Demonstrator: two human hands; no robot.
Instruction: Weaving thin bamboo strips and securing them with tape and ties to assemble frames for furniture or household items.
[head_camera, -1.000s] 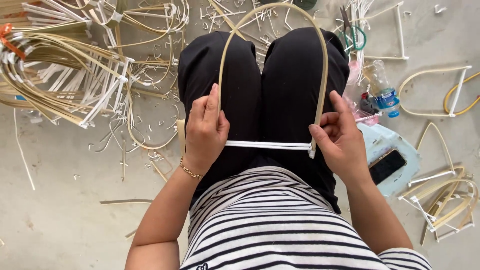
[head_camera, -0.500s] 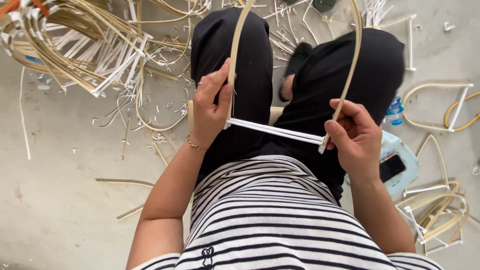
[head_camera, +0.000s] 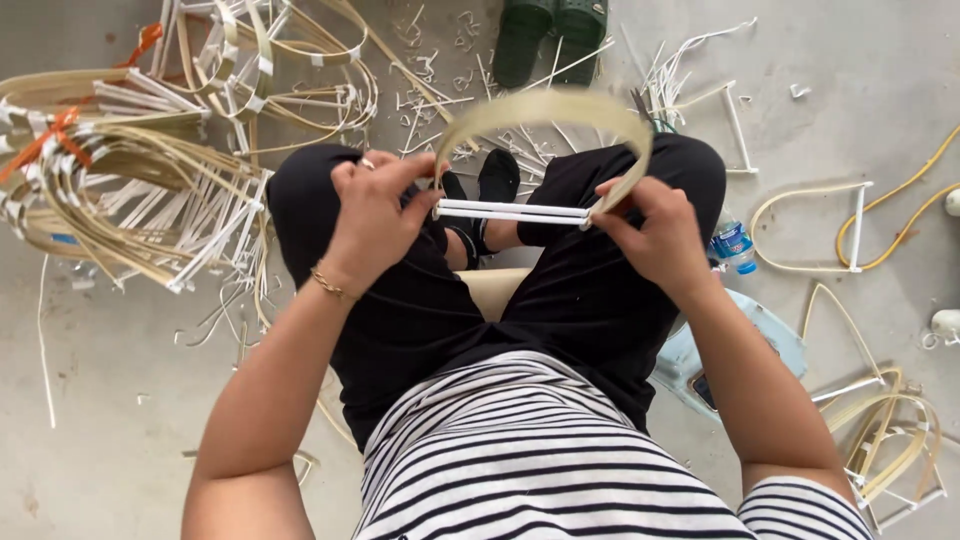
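The fingers (head_camera: 418, 205) of the left hand (head_camera: 375, 215) are curled closed around the left end of a white rod (head_camera: 512, 212), pinching it where it meets one end of a bent bamboo strip (head_camera: 545, 108). The fingers (head_camera: 612, 210) of the right hand (head_camera: 655, 235) are closed in the same way on the rod's right end, where the other end of the strip comes down. The rod lies nearly level between the two hands, and the pale strip arches up and away from it in a flat loop, so rod and strip together form a D-shaped frame held above the person's lap. A thin gold bracelet (head_camera: 330, 284) sits on the left wrist.

Below the frame are the person's knees in black trousers (head_camera: 420, 300), with black-socked feet showing between them, and nearer the camera a black-and-white striped shirt (head_camera: 540, 450). The person appears to sit on a low seat, of which only a pale part shows between the thighs.

On the concrete floor (head_camera: 110, 400) to the left lies a large heap of finished frames (head_camera: 130, 190) of the same kind, some tied with orange string (head_camera: 60, 130). Loose offcuts and white rod pieces are scattered ahead, near a pair of dark green sandals (head_camera: 550, 35). To the right, just beside the right thigh, stands a small plastic bottle (head_camera: 733, 245) with a blue label, with a light blue object (head_camera: 740, 350) under the right forearm. Further right lie more bent frames (head_camera: 810, 225), a yellow hose (head_camera: 900, 215) and another small stack of frames (head_camera: 890, 440).
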